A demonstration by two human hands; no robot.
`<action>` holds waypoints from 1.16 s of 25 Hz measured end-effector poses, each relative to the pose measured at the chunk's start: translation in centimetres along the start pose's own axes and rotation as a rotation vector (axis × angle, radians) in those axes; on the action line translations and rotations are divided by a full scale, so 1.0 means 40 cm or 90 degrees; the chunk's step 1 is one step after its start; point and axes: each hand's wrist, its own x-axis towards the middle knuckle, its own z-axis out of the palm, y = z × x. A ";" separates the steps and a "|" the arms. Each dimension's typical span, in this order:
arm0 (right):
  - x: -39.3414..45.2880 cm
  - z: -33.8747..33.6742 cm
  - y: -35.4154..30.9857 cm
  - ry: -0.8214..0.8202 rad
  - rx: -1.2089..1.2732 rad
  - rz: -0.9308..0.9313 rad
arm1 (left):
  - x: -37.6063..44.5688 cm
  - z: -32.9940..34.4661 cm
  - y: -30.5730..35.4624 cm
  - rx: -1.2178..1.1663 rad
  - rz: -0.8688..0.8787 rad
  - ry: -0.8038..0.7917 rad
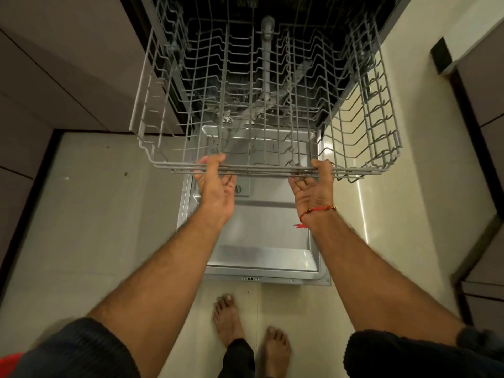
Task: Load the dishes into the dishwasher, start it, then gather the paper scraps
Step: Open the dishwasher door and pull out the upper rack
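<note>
Wire rack sits pulled out of the dishwasher tub, filling the 12 o'clock half of the head view, hanging over the dropped door; no dishes visible in it. Left hand grips the rack's front rail at roughly 10 o'clock of the door, fingers curled over the wire, thumb underneath. Right hand grips the same rail toward 2 o'clock, fingers hooked round the wire, palm up; red thread bracelet on that wrist. Spray arm shows through the rack floor. Door lies flat, inner steel face up. Bare feet on the tile floor at 6 o'clock. Cabinet fronts at 9 o'clock.
</note>
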 end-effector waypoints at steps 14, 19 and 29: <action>-0.158 -0.097 0.093 0.024 0.071 0.005 | -0.136 -0.139 -0.041 -0.029 0.001 0.010; -0.174 -0.095 0.093 0.018 0.034 0.024 | -0.129 -0.159 -0.035 0.043 -0.014 0.011; -0.351 -0.106 -0.012 -0.040 -0.212 0.249 | -0.356 -0.153 0.093 0.251 -0.141 0.061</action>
